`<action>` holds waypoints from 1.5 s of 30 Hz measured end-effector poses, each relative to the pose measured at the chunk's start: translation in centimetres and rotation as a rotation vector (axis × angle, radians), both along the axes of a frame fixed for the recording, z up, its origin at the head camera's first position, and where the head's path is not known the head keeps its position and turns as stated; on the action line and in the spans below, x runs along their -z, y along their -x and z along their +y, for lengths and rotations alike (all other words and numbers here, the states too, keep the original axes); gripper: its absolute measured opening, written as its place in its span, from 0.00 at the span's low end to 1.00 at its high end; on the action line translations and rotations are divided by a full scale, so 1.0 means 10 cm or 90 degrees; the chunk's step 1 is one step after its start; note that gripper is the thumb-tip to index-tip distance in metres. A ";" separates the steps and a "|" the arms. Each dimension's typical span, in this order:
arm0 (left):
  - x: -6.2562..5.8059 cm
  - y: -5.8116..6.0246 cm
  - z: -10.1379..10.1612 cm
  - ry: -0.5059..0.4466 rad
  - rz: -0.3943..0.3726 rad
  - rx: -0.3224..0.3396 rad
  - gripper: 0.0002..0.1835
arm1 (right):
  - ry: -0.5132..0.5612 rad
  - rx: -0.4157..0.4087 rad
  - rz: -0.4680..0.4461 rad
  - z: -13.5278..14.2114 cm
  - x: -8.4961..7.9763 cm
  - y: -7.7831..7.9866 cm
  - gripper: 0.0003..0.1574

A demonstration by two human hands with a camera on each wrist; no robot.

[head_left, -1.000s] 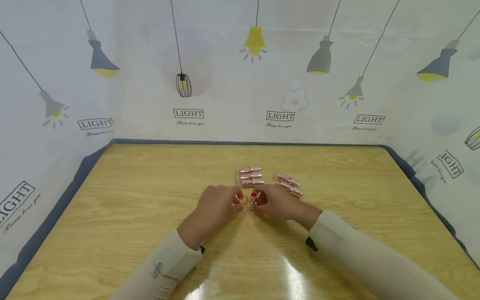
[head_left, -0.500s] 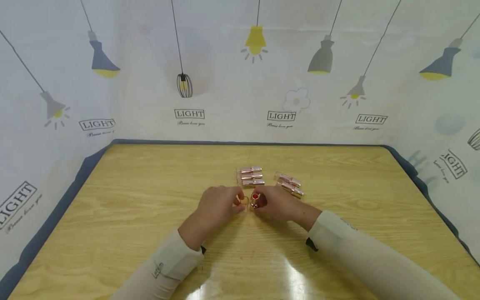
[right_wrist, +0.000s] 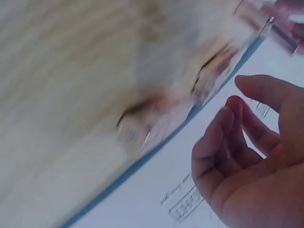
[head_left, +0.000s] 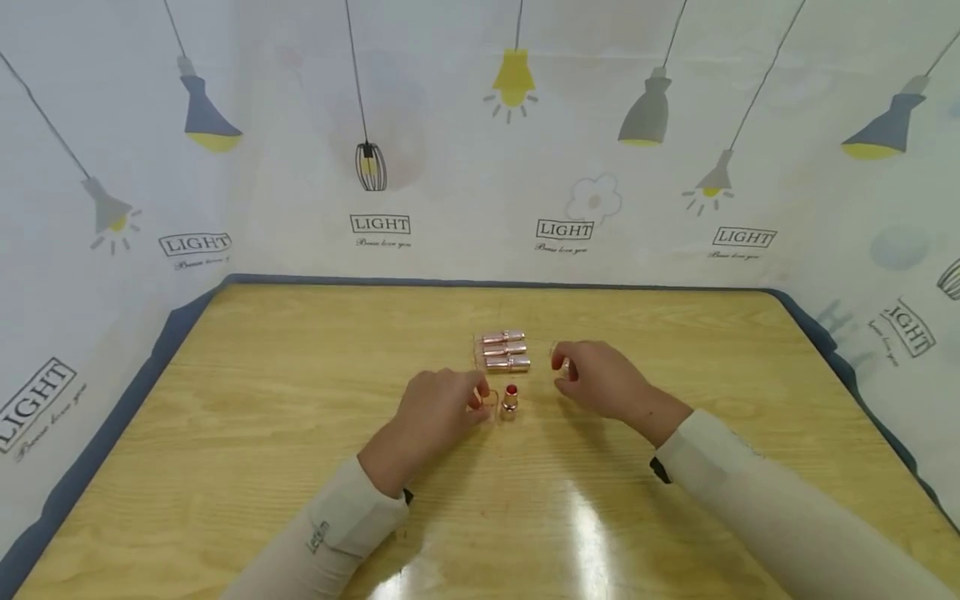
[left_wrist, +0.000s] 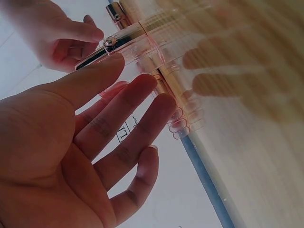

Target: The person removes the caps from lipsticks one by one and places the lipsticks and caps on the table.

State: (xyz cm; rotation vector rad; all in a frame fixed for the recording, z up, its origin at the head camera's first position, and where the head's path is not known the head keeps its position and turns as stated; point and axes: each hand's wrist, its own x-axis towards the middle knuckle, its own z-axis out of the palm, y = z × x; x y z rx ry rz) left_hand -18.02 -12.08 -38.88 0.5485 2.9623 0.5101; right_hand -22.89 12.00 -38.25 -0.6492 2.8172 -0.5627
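From where I stand, uncapping appears in hand; the next move likely calls for a pinch at right. The left hand point(head_left: 433, 414) pinches a clear cap point(head_left: 491, 397) between thumb and finger; just right of these fingertips stands an uncapped lipstick point(head_left: 510, 404), with three lying lipsticks point(head_left: 508, 350) beyond. The right hand point(head_left: 606, 379), thumb and fingers parted, hovers unladen near a half-hidden tube point(head_left: 566, 367).

Tabletop point(head_left: 300, 400): one lipstick point(head_left: 509, 403) stands upright on it; lipstick cap point(head_left: 491, 402) just left, in the left hand's grip point(head_left: 433, 415). Three lipsticks point(head_left: 506, 350) lie side by side behind the upright one. Right hand's grip point(head_left: 603, 379) to its right, before a mostly hidden item. Backdrop point(head_left: 465, 142) beyond the far edge and along both sides.
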 end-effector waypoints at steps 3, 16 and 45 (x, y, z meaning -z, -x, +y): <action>-0.01 0.01 0.00 0.000 0.002 0.000 0.12 | -0.040 0.032 0.026 0.10 -0.02 0.06 0.13; -0.02 -0.01 0.00 0.001 0.001 0.001 0.12 | -0.128 0.044 0.061 0.29 0.06 0.15 0.15; -0.03 -0.02 -0.04 0.056 0.052 0.004 0.24 | -0.122 0.039 0.074 0.32 0.08 0.04 0.09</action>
